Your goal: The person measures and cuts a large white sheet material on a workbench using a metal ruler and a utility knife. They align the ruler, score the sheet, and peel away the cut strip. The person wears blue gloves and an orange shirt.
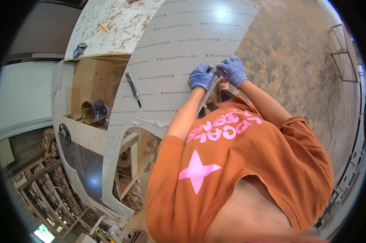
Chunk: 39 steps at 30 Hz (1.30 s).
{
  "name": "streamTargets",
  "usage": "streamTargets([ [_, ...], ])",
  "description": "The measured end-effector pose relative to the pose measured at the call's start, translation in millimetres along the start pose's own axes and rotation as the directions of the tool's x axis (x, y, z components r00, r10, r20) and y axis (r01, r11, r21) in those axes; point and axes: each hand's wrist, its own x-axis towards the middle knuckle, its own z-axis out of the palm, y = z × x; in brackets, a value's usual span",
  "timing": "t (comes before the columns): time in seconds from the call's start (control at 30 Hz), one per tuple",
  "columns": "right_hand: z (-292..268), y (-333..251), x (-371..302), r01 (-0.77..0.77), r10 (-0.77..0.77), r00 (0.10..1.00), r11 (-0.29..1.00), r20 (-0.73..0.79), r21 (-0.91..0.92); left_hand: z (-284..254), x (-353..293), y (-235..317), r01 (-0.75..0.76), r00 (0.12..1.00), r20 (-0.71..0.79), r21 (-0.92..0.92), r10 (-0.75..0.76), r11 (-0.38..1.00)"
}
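Note:
A long grey panel [162, 73] lies in front of me, covered with printed film. Both my hands wear blue gloves and meet at the panel's right edge. My left hand [202, 77] rests over that edge with its fingers curled closed. Just beside it, my right hand [232, 71] is closed in a pinch slightly off the edge. Whatever lies between the fingertips is too small to make out. On the panel, left of my hands, lies a utility knife [132, 89] with a dark grip. The film looks rumpled and whitish along a curved cutout [144, 122] nearer me.
Beyond the panel's left side is a white, stained board [110, 28] with an orange pencil-like stick [103, 26] and a blue glove [79, 50]. A bucket [95, 111] sits below it. Wooden frames [45, 182] stand lower left; a metal frame [342, 52] stands far right.

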Motion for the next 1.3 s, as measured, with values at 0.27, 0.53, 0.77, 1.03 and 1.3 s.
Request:
streamTargets([
  [0.27, -8.4, 8.5, 36.8, 0.142, -0.140, 0.969, 0.990, 0.201, 0.003, 6.5, -1.4, 0.1, 0.041, 0.992, -0.115, -0.091, -0.052, 0.995],
  [0.53, -33.5, 32.4, 51.1, -0.366, 0.225, 0.923, 0.759, 0.311, 0.539, 7.2, -1.6, -6.1, 0.116, 0.991, -0.041, -0.191, -0.125, 0.975],
  [0.77, -29.3, 5.0, 11.4, -0.169, 0.169, 0.966, 0.986, 0.194, -0.016, 8.3, -1.0, -8.0, 0.022, 0.993, -0.110, -0.165, -0.041, 0.986],
  [1.03, -18.2, 26.5, 31.6, -0.010, 0.011, 0.957, 1.000, 0.290, -0.006, 0.4, -2.2, 0.1, 0.108, 0.994, 0.005, -0.193, -0.109, 0.975],
  [1.3, -26.5, 36.7, 49.0, 0.029, -0.050, 0.930, 0.998, 0.365, 0.064, -1.3, 12.6, 26.0, -0.135, 0.990, -0.039, 0.058, 0.138, 0.989],
])
